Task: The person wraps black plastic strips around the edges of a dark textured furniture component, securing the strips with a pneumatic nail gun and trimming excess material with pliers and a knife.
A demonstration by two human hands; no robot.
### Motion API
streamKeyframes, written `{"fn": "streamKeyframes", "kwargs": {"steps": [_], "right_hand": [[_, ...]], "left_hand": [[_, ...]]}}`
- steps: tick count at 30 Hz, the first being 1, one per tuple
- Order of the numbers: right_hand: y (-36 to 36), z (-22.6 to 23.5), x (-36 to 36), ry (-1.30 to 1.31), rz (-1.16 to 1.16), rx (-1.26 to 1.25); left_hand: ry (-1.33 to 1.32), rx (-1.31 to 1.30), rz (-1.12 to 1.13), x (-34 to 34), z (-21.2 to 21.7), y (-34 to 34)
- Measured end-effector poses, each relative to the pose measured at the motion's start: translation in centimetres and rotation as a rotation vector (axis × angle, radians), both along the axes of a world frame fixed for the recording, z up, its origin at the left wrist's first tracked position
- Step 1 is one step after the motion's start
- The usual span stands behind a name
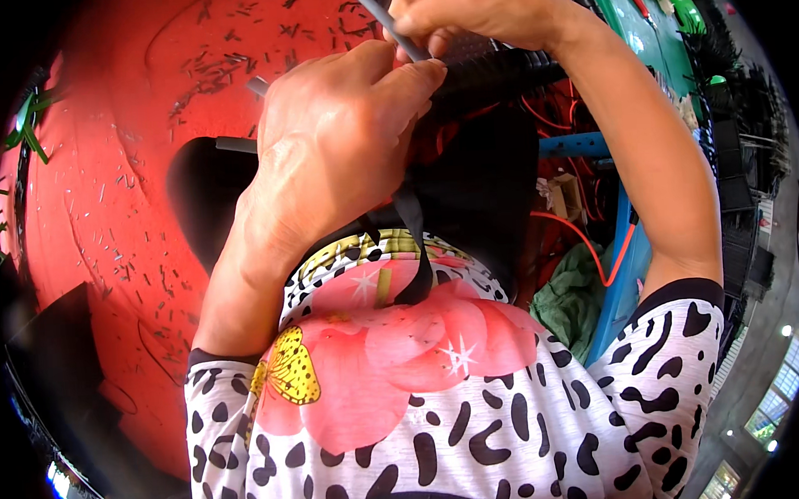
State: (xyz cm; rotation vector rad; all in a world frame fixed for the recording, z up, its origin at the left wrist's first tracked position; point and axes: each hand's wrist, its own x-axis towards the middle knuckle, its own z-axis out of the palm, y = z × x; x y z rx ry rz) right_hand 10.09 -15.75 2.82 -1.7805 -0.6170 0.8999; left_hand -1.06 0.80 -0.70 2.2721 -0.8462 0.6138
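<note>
Rod [399, 26], thin, grey and stiff, runs slantwise from upper left to lower right, pinched between both hands at the top of the view. Right hand [469, 10] closes its grip on the upper stretch; left hand [341, 140] sits just below and nearer the body, thumb and fingers clamped on the lower end. Black strap [415, 249] hangs from under the left hand down over the patterned shirt [405, 374]. Black grid piece [498, 62] lies behind the hands. Red table [120, 172], strewn with short dark offcuts, spreads to the left; an orange cable [586, 241] and green cloth [571, 300] lie to the right.
</note>
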Motion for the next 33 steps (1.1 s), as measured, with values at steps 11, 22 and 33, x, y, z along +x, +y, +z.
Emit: {"fn": "streamKeyframes", "kwargs": {"steps": [11,22,33], "right_hand": [[0.4,0.5,-0.5,-0.790,0.259,-0.167],[0.6,-1.1,0.4,0.075,0.054,-0.092],[0.7,-0.8,0.9,0.030,0.278,-0.224]], "left_hand": [[0.028,-0.005,-0.011,0.2,0.1,0.5],[0.033,0.040,-0.032,0.1,0.3,0.6],[0.063,0.000,-0.065,0.2,0.4,0.4]]}}
